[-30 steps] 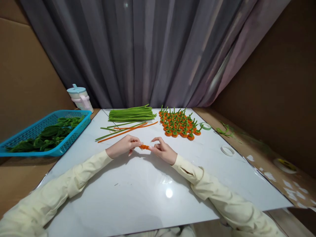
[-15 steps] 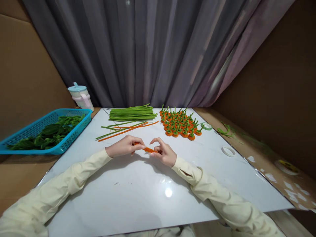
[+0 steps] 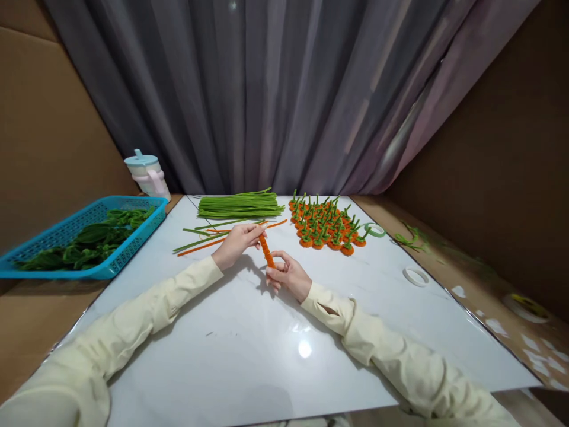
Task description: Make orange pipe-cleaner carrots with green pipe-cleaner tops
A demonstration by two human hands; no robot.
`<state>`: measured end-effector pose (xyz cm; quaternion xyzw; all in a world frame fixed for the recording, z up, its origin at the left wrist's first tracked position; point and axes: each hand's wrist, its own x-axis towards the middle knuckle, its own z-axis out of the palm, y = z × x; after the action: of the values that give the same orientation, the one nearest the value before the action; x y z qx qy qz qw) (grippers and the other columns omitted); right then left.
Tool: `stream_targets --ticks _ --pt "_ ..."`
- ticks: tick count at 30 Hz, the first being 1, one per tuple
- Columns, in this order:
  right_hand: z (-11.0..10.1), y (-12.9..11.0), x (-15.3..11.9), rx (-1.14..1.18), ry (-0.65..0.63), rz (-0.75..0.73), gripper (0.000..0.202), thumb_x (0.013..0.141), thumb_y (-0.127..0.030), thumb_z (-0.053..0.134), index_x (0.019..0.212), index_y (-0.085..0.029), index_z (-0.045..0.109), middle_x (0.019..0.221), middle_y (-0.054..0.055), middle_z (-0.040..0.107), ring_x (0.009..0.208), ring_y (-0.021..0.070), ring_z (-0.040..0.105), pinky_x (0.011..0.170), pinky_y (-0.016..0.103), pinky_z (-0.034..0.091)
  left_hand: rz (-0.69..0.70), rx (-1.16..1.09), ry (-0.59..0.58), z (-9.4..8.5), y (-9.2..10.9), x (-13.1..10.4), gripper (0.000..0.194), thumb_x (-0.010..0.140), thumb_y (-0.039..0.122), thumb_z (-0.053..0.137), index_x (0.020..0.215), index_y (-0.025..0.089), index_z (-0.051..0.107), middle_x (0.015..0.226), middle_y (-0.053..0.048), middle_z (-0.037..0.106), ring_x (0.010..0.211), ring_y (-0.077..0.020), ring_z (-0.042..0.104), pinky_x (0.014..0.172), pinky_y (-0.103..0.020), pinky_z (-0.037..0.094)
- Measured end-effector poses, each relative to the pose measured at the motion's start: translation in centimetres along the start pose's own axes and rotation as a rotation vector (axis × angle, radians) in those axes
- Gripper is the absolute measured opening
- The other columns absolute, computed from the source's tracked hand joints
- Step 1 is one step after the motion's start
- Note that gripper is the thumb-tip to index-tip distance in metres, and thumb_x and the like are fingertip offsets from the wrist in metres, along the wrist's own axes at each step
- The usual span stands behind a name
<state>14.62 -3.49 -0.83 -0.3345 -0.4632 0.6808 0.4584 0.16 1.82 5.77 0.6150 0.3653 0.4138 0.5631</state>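
An orange coiled pipe cleaner (image 3: 267,250) stretches between my two hands above the white table, its far end tilted up and to the left. My left hand (image 3: 237,242) pinches the upper end between thumb and fingers. Around the lower end, the fingers of my right hand (image 3: 290,275) are closed. Loose orange and green pipe cleaners (image 3: 200,243) lie just beyond my left hand. Behind them is a thick bundle of green pipe cleaners (image 3: 237,206). Finished-looking orange pieces with green stems (image 3: 326,228) stand grouped at the back right.
A blue basket (image 3: 102,270) with green leaf shapes sits at the left, near a lidded cup (image 3: 150,176). Green tape (image 3: 374,230) and white tape (image 3: 416,276) rolls lie on the right. Paper scraps (image 3: 496,326) and a yellow-centred roll (image 3: 527,308) are on the cardboard beyond the table edge.
The orange coil has turned from nearly level to steeply slanted. My left hand has moved up and right, and more of the coil shows between my hands.
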Motion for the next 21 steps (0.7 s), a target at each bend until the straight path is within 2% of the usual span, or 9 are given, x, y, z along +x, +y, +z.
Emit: stream_targets --ticks 3,6,13,16,21 --pt "-0.2 0.1 0.1 0.0 0.025 -0.02 0.054 0.058 -0.035 0.076 0.097 -0.019 0.044 0.057 -0.005 0.062 0.037 0.0056 0.044 0.041 0.02 0.038 0.056 0.08 -0.011 0.4 -0.1 1.4 0.039 0.07 0.048 0.062 0.061 0.01 0.054 0.055 0.002 0.047 0.048 -0.0068 0.041 0.048 -0.021 0.036" --pt "-0.3 0.2 0.2 0.006 -0.001 -0.034 0.049 0.064 -0.038 0.072 0.099 -0.016 0.047 0.059 -0.001 0.065 0.038 0.0055 0.045 0.043 0.021 0.039 0.108 0.124 -0.031 1.0 -0.2 1.9 0.039 0.071 0.048 0.06 0.06 0.011 0.055 0.054 0.001 0.048 0.046 -0.0066 0.039 0.044 -0.021 0.033" --pt "-0.4 0.3 0.4 0.037 0.006 -0.009 0.039 0.061 -0.042 0.073 0.082 -0.012 0.06 0.07 0.005 0.068 0.043 0.0069 0.051 0.047 0.025 0.045 0.112 0.201 0.034 2.1 -0.3 1.3 0.042 0.074 0.05 0.055 0.074 0.01 0.067 0.048 0.004 0.037 0.043 -0.0067 0.031 0.04 -0.021 0.026" --pt "-0.3 0.5 0.3 0.037 0.027 0.006 0.04 0.06 -0.042 0.074 0.082 -0.011 0.061 0.071 0.005 0.069 0.043 0.0084 0.054 0.049 0.027 0.047 0.08 0.282 0.061 2.3 -0.2 1.0 0.043 0.073 0.051 0.055 0.077 0.01 0.069 0.046 0.005 0.035 0.042 -0.0066 0.027 0.041 -0.022 0.024" --pt "-0.2 0.6 0.3 0.032 0.055 -0.003 0.043 0.057 -0.044 0.074 0.084 -0.012 0.062 0.07 0.004 0.068 0.042 0.0091 0.055 0.051 0.029 0.048 0.099 0.369 0.074 2.5 -0.3 0.4 0.04 0.07 0.049 0.058 0.064 0.011 0.066 0.05 0.003 0.046 0.053 -0.0098 0.039 0.052 -0.022 0.03"
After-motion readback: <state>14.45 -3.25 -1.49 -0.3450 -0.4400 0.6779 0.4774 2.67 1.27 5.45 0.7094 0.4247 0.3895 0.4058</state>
